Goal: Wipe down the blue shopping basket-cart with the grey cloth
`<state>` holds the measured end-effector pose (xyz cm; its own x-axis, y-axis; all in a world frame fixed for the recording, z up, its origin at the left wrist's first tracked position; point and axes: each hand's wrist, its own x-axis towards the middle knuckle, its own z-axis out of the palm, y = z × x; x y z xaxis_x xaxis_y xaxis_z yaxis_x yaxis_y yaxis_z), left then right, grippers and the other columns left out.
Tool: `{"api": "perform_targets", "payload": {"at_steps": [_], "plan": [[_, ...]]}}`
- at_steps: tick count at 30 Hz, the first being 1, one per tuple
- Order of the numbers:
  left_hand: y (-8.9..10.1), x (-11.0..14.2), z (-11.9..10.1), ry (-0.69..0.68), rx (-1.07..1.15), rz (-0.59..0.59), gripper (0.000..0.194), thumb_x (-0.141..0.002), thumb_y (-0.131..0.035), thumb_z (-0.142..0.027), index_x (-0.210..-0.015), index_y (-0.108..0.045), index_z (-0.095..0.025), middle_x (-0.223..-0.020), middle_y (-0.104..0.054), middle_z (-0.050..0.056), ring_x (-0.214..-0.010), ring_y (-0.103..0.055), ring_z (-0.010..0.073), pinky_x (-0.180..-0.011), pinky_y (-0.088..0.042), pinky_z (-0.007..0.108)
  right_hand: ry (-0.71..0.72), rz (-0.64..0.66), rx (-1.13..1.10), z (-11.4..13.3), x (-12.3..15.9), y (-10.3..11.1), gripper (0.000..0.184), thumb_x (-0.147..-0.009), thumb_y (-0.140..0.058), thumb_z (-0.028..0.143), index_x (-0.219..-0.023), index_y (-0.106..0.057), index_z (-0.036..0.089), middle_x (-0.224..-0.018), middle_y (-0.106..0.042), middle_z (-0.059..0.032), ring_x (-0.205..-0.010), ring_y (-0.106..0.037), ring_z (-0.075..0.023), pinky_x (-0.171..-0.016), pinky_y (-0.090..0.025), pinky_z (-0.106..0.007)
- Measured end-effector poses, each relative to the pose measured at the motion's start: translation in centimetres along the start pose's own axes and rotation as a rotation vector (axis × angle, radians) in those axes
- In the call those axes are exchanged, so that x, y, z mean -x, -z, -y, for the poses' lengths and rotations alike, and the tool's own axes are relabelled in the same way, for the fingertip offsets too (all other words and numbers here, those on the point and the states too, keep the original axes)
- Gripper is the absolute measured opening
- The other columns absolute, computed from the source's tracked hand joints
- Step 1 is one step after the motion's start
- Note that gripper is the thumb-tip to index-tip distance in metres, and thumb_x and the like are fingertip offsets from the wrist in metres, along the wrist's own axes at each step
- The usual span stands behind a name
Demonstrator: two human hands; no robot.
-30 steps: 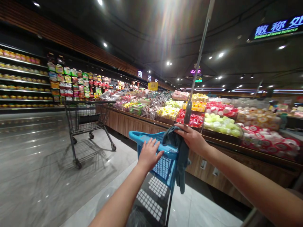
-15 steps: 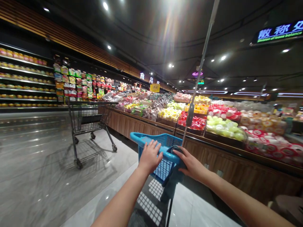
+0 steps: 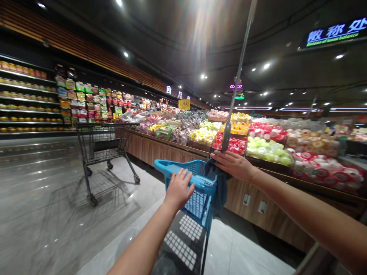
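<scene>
In the head view, my left hand (image 3: 178,188) rests over the handle of a blue plastic shopping cart (image 3: 169,167), its fingers draped across the rim and its thumb on the near side. My right hand (image 3: 234,165) is raised above the cart's right corner, fingers pressed together over a dark blue cloth (image 3: 220,191). The cloth hangs down beside the cart and partly covers that corner. Just above my right fingertips is the dark lower end of a thin upright pole (image 3: 226,135).
A black wire shopping cart (image 3: 107,133) stands on the shiny floor to the left. Across the front runs a wood-panelled counter (image 3: 172,149) heaped with wrapped goods, including green packs (image 3: 268,151). Jar shelves (image 3: 27,91) line the far left wall.
My right hand has risen from the cart's right corner, lifting the dark blue cloth with it. The left hand stays on the handle. The view has shifted slightly.
</scene>
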<state>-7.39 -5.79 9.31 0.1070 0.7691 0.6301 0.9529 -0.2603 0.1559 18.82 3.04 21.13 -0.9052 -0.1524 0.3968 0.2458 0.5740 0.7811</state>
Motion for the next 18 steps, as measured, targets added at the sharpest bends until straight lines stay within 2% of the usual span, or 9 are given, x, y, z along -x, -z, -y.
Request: {"api": "perform_targets", "payload": {"at_steps": [4,7,9,12,15,18], "plan": [[0.1,0.0,0.2,-0.015,0.005,-0.004,0.046,-0.093,-0.047,-0.038,-0.136,-0.051,-0.02,-0.145,-0.049,0.011,-0.139,-0.035,0.0291,-0.115,-0.024,0.057,-0.077,0.021,-0.1,1.5,0.9,-2.7,0.03,-0.09,-0.055,0.016,-0.118,-0.064,0.023,-0.147,-0.046,-0.0049,-0.141,-0.034,-0.0229,-0.118,-0.028,-0.045],[0.1,0.0,0.3,-0.01,0.001,-0.006,0.046,-0.093,-0.046,-0.037,-0.136,-0.051,-0.019,-0.145,-0.048,0.011,-0.139,-0.035,0.0293,-0.115,-0.024,0.057,-0.032,0.077,-0.22,3.7,2.9,-4.1,0.028,-0.088,-0.058,0.024,-0.114,-0.066,0.02,-0.148,-0.044,-0.0084,-0.141,-0.032,-0.0265,-0.119,-0.023,-0.051],[0.1,0.0,0.3,-0.014,0.003,-0.005,0.046,-0.093,-0.047,-0.037,-0.136,-0.051,-0.02,-0.145,-0.049,0.011,-0.139,-0.036,0.0291,-0.115,-0.024,0.056,-0.015,0.095,-0.246,4.4,4.0,-4.6,0.024,-0.088,-0.057,0.023,-0.109,-0.067,0.02,-0.147,-0.045,-0.0081,-0.14,-0.034,-0.0259,-0.119,-0.019,-0.054],[0.1,0.0,0.1,-0.026,0.006,-0.009,0.046,-0.093,-0.048,-0.037,-0.135,-0.052,-0.02,-0.145,-0.049,0.011,-0.139,-0.036,0.0291,-0.115,-0.024,0.057,0.058,0.087,-0.22,3.5,4.0,-4.8,0.019,-0.092,-0.054,0.017,-0.103,-0.068,0.024,-0.137,-0.056,-0.0054,-0.135,-0.042,-0.0216,-0.118,-0.023,-0.054],[0.0,-0.1,0.1,-0.015,0.0,-0.016,0.046,-0.093,-0.047,-0.036,-0.135,-0.052,-0.019,-0.145,-0.049,0.012,-0.139,-0.036,0.0296,-0.115,-0.024,0.057,0.157,0.07,-0.197,1.7,2.6,-4.4,0.017,-0.093,-0.055,0.018,-0.099,-0.069,0.024,-0.122,-0.066,-0.0038,-0.129,-0.049,-0.0179,-0.117,-0.031,-0.045],[0.0,-0.1,0.4,-0.007,0.004,-0.012,0.046,-0.093,-0.047,-0.036,-0.136,-0.052,-0.019,-0.145,-0.048,0.011,-0.139,-0.036,0.0292,-0.115,-0.023,0.057,0.123,0.057,-0.128,0.3,1.3,-3.3,0.018,-0.094,-0.054,0.018,-0.101,-0.069,0.023,-0.125,-0.065,-0.005,-0.131,-0.048,-0.0189,-0.117,-0.033,-0.042]]}}
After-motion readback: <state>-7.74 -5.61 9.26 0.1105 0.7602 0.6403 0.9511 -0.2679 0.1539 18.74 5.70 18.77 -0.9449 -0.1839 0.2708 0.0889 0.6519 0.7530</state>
